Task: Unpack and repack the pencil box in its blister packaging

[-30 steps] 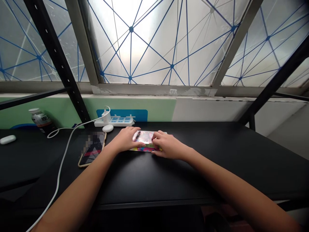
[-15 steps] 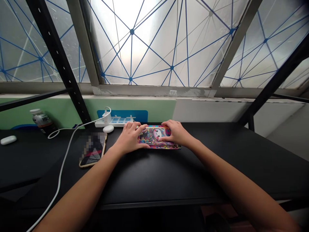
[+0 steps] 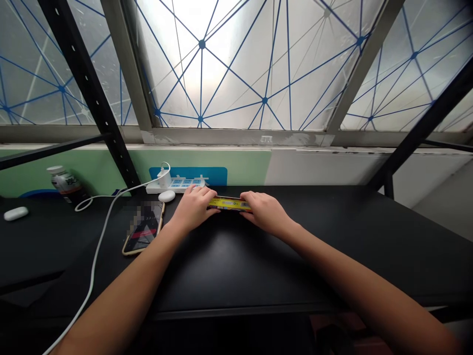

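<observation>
Left hand (image 3: 197,203) and right hand (image 3: 269,211) each gripped one end of a slim rectangular box with a printed yellow side (image 3: 229,203), fingers partly curled, thumbs low. Box sat at the left's three o'clock, the right's nine; long axis nine-to-three, neither hand nearer. Smooth black tabletop (image 3: 229,271) beneath; contact unclear.

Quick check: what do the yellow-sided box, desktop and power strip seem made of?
Yellow-sided box: printed card or tin, perhaps; the narrow visible side leaves it open.
Desktop: probably laminate or coated board, satin black, showing a soft highlight.
Power strip: likely hard plastic, smooth white casing.
</observation>
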A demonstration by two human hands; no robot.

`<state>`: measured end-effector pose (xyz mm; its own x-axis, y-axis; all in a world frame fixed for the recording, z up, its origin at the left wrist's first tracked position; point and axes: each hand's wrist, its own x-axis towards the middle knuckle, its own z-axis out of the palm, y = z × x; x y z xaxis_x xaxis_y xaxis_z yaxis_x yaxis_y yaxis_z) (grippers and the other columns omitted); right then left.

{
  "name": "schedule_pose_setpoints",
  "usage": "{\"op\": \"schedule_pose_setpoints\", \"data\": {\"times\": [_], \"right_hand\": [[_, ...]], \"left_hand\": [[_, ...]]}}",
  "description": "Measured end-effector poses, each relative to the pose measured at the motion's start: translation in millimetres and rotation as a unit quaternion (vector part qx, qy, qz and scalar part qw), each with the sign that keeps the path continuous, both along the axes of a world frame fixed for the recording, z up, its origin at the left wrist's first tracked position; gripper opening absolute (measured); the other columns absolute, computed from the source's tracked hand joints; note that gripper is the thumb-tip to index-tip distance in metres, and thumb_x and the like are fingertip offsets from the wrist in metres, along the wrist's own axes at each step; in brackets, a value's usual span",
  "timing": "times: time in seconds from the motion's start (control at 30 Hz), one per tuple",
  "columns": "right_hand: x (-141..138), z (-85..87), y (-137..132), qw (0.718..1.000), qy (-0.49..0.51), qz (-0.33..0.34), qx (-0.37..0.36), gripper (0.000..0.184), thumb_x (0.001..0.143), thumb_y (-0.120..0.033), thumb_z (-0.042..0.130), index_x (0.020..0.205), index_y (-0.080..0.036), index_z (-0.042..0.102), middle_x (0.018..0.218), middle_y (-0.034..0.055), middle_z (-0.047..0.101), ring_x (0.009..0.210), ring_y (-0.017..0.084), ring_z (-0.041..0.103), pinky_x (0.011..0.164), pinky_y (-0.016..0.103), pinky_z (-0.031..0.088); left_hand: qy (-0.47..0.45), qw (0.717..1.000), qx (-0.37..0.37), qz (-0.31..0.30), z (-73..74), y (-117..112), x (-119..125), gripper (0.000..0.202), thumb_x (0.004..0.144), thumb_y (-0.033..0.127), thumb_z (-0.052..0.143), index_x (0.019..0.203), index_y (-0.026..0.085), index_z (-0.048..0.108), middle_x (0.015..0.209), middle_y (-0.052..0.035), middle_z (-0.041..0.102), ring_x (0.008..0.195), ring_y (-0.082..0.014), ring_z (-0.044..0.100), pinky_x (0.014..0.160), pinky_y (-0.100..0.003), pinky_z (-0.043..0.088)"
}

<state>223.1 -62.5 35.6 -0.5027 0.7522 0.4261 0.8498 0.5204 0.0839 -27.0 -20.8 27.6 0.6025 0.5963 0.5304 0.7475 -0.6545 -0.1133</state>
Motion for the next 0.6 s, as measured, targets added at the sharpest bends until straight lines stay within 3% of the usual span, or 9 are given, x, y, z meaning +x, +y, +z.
{"op": "schedule_pose_setpoints", "data": {"times": [0.17,0.27,0.47,0.6], "right_hand": [[0.9,-7.2,2.3,0.999,0.003,0.017,-0.032,0.034,0.085,-0.024,0.071,0.115,-0.018,0.059,0.117,0.0130,0.069,0.103,0.030,0.066,0.081,0.037,0.051],[1.2,-12.8,6.0,0.997,0.008,0.054,-0.051,0.033,0.087,-0.030,0.070,0.116,-0.020,0.060,0.122,0.0120,0.068,0.113,0.029,0.063,0.089,0.039,0.051],[-7.4,-25.8,7.6,0.991,0.018,0.109,-0.074,0.045,0.096,-0.040,0.057,0.136,-0.021,0.053,0.148,0.0124,0.052,0.135,0.028,0.049,0.109,0.045,0.042],[-11.5,-28.2,4.6,0.988,0.003,0.115,-0.108,0.066,0.094,-0.048,0.060,0.150,-0.020,0.040,0.157,0.0144,0.039,0.145,0.032,0.035,0.117,0.053,0.031]], "left_hand": [[0.041,0.999,-0.017,-0.020,-1.4,-7.4,11.7,0.032,0.082,0.040,0.077,0.101,0.018,0.062,0.098,-0.0095,0.072,0.092,-0.0298,0.066,0.082,-0.040,0.047],[0.058,0.997,-0.026,-0.040,-3.5,-10.4,17.7,0.028,0.085,0.043,0.073,0.098,0.020,0.063,0.099,-0.0094,0.071,0.095,-0.0294,0.066,0.079,-0.039,0.046],[0.035,0.996,-0.042,-0.067,-6.9,-10.3,21.4,0.037,0.094,0.054,0.057,0.113,0.022,0.064,0.109,-0.0089,0.071,0.101,-0.0274,0.063,0.087,-0.040,0.047],[-0.010,0.994,-0.109,-0.008,-11.7,-6.2,16.5,0.066,0.092,0.065,0.051,0.140,0.021,0.049,0.140,-0.0150,0.057,0.129,-0.0334,0.051,0.106,-0.051,0.037]]}}
